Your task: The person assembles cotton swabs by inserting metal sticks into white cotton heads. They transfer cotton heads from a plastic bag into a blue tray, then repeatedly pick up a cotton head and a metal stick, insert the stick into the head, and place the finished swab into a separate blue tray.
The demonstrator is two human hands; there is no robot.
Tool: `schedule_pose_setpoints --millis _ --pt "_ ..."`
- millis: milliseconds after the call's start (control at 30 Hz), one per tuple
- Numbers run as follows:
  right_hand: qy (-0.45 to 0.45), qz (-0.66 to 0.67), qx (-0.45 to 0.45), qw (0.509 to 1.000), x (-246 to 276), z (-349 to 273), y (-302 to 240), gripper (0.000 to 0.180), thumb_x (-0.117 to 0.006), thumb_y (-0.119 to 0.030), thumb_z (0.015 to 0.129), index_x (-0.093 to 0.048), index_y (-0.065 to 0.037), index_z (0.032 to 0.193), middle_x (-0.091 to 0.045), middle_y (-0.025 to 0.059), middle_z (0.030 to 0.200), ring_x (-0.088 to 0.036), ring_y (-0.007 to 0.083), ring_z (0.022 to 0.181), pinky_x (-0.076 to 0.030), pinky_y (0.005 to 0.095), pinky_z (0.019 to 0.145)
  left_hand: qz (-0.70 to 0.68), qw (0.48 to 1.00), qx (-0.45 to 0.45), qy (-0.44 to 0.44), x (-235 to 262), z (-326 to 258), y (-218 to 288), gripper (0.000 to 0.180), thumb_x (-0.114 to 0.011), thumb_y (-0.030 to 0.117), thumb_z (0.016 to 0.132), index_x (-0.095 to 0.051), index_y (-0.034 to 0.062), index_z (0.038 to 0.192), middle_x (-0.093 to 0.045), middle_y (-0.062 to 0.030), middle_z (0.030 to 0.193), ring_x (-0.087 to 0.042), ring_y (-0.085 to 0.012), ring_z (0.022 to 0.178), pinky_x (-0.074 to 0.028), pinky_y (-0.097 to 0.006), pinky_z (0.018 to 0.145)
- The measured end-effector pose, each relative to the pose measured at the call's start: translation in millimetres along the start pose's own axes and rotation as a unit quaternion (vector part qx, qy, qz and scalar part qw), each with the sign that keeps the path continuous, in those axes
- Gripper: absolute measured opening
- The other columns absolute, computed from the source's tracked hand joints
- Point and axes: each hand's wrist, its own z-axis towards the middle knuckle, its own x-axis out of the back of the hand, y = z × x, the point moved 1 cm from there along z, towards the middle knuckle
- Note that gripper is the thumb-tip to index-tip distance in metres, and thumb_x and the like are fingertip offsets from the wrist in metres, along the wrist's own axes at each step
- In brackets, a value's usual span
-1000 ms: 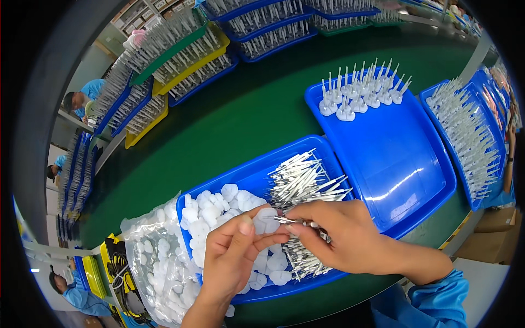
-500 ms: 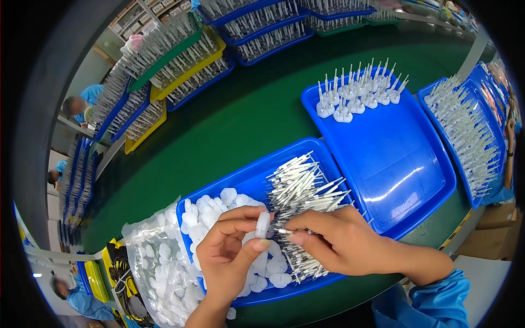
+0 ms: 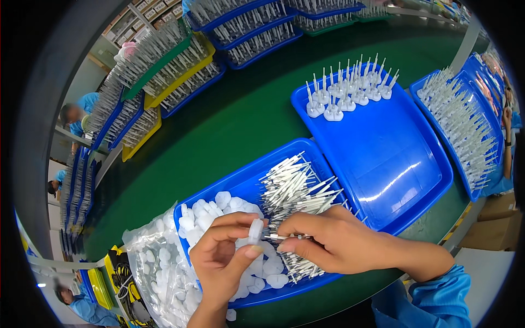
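Note:
Between the thumb and fingers of my left hand is a white plastic base piece, held on edge. My right hand pinches a thin rod, its end pointing at the side of the base piece; whether they touch I cannot tell. Both hands are over a blue tray. Loose white base pieces fill its left part, and a heap of white and grey rods lies to their right, partly under my right hand.
Behind and right, a second blue tray bears several upright rod-and-base assemblies at its far end. A full tray stands beyond it. Left lies a clear bag of base pieces. Stacked trays line the green table's far side; co-workers sit left.
My right hand has moved slightly left, bringing the rod's end closer to the base piece. My left hand still holds that piece, now tilted a little differently. The whole view has shifted slightly.

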Motion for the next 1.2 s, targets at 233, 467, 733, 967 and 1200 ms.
schedule_pose_setpoints --millis 233,467,733,967,1200 --pt "0.024 -0.025 -0.001 0.999 -1.1 0.2 0.1 0.016 -0.062 -0.017 0.099 -0.059 -0.001 0.097 -0.059 0.0159 0.058 -0.062 0.0359 0.052 -0.045 0.0454 0.048 -0.041 0.999 0.02 -0.016 1.5 -1.1 -3.3 0.03 -0.075 -0.008 0.081 -0.065 -0.0042 0.109 -0.063 -0.0228 0.122 -0.064 -0.0351 0.115 -0.051 -0.049 0.101" --pt "0.006 -0.007 -0.017 1.0 -1.5 1.0 0.9 0.015 -0.06 -0.016 0.099 -0.057 -0.001 0.099 -0.056 0.0153 0.054 -0.061 0.0349 0.049 -0.043 0.0441 0.045 0.001 0.999 -0.039 -0.023 -5.4 -0.8 -3.5 0.029 -0.073 -0.009 0.081 -0.066 -0.0052 0.109 -0.063 -0.0234 0.12 -0.065 -0.0369 0.114 -0.051 -0.049 0.101" --pt "0.008 0.071 -0.052 0.996 -2.1 -1.6 -1.4 0.007 -0.064 -0.011 0.098 -0.061 -0.004 0.098 -0.06 0.0085 0.061 -0.06 0.0229 0.047 -0.041 0.0343 0.045 -0.034 0.999 -0.019 -0.035 -0.7 -1.3 -3.4 0.023 -0.072 -0.009 0.082 -0.07 -0.0096 0.105 -0.067 -0.0247 0.116 -0.067 -0.0342 0.108 -0.053 -0.046 0.096" --pt "0.092 -0.223 0.064 0.968 -13.7 -6.2 -9.9 0.016 -0.064 -0.012 0.094 -0.055 0.001 0.094 -0.06 0.0131 0.059 -0.063 0.0303 0.051 -0.047 0.0416 0.046 -0.013 0.999 -0.003 -0.029 -2.3 -1.6 -4.7 0.025 -0.073 -0.011 0.08 -0.072 -0.0098 0.105 -0.07 -0.0253 0.112 -0.067 -0.0302 0.106 -0.051 -0.043 0.096" --pt "0.061 -0.143 0.031 0.987 -9.3 -5.3 -3.3 0.015 -0.069 -0.006 0.088 -0.059 -0.003 0.096 -0.061 0.01 0.061 -0.062 0.0282 0.049 -0.045 0.0379 0.043 -0.03 0.997 0.034 -0.059 4.3 -3.0 -8.5 0.03 -0.073 -0.013 0.079 -0.073 -0.0076 0.108 -0.07 -0.024 0.112 -0.066 -0.0295 0.109 -0.049 -0.044 0.099"
